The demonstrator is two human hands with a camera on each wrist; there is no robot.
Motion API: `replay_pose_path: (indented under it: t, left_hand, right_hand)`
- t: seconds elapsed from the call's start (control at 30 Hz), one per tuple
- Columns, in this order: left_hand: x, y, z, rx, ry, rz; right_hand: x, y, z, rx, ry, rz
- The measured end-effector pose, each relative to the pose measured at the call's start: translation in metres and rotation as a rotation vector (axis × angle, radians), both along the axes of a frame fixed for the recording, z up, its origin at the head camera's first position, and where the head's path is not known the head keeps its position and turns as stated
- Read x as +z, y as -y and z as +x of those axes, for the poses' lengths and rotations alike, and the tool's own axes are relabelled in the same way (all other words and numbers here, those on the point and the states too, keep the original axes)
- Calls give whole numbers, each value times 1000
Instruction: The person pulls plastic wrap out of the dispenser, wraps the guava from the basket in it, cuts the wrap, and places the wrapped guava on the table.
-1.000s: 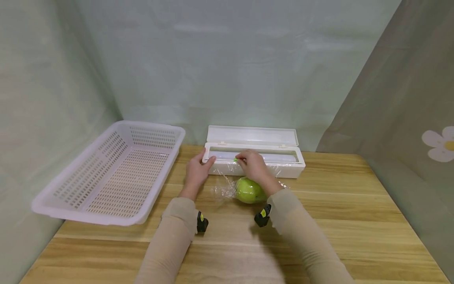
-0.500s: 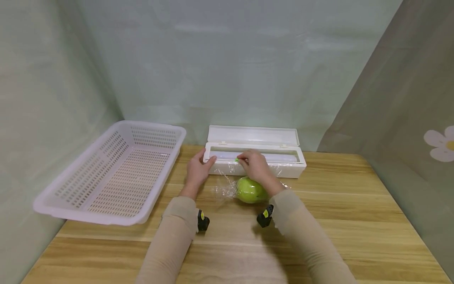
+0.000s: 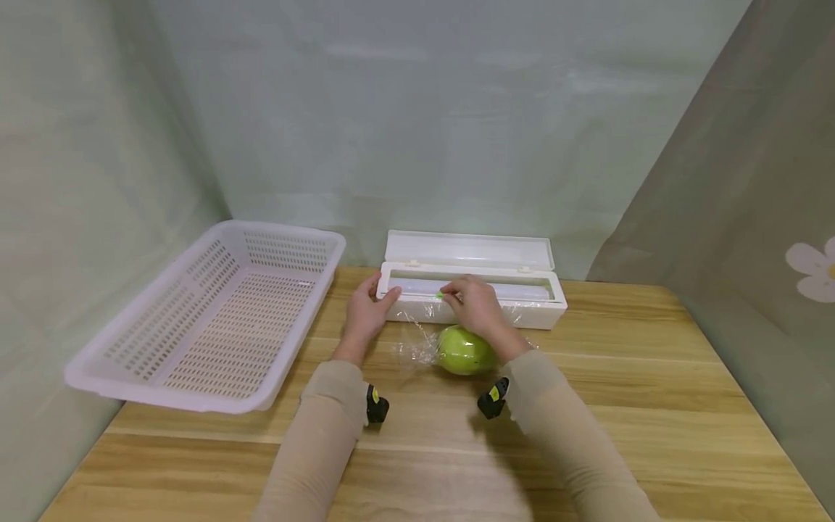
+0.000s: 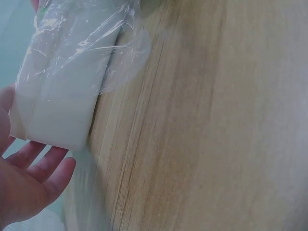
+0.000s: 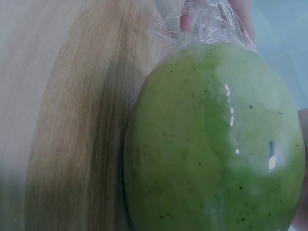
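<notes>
A white cling film box lies near the back of the table, its lid raised and a film roll inside. My left hand holds the box's left end, thumb at the front edge; in the left wrist view, fingers lie at that end. My right hand pinches a small green slider on the front rim. Clear film hangs over the front. Before the box, an oval green fruit with dark specks, mango-like, lies wrapped in film, filling much of the right wrist view.
A white plastic basket with slotted walls stands on the left of the wooden table. Pale curtains hang behind and at both sides. Black wrist cameras sit on both cuffs.
My right hand and forearm have shifted slightly to the right, still pinching the green slider. My left hand stays at the box's end, and the fruit has not visibly moved.
</notes>
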State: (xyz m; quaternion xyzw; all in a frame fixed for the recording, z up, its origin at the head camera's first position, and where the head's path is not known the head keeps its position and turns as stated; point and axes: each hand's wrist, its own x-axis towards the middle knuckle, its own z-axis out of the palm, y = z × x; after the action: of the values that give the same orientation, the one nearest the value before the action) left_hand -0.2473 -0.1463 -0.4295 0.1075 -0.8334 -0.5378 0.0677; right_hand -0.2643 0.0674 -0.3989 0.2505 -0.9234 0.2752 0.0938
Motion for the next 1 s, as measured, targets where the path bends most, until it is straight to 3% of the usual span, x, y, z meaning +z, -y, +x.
replay_pose_path:
  t: [0.63,1.0]
  left_hand:
    - [1,-3,1,3,-8,5]
    - [-5,0,-2,9,-2,6]
  right_hand:
    - [1,-8,-3,3,30,25]
    - [-1,-12,-5,-19,79,22]
